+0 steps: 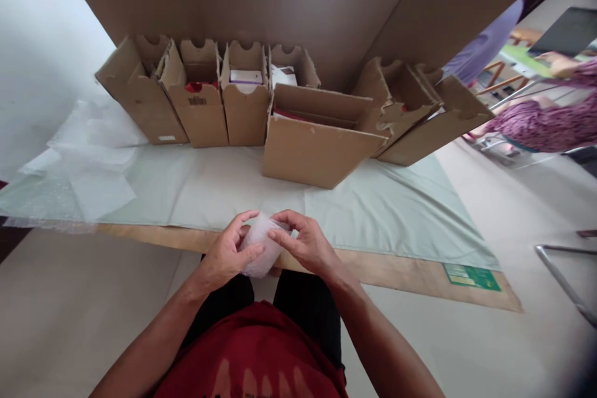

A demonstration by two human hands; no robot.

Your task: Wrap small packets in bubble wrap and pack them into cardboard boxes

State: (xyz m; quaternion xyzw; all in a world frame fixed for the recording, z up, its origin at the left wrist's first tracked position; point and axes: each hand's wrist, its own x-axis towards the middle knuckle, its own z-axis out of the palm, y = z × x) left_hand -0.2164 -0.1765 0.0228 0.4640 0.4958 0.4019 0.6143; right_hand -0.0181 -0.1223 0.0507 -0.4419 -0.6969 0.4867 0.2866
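Observation:
Between my hands, just over the table's front edge, is a small bundle of translucent white bubble wrap (261, 247). My left hand (233, 247) grips its left side, thumb across the front and fingers behind. With thumb and fingers closed, my right hand (305, 242) pinches the upper right edge of the wrap. Whatever may be inside the bundle cannot be made out.
Several open cardboard boxes (298, 149) stand along the back of the cloth-covered table (214, 180), some holding small packages. Loose bubble wrap sheets (93, 155) lie at the left. A cardboard panel (261, 0) rises behind. At the right sits another person (545, 112) in patterned clothing.

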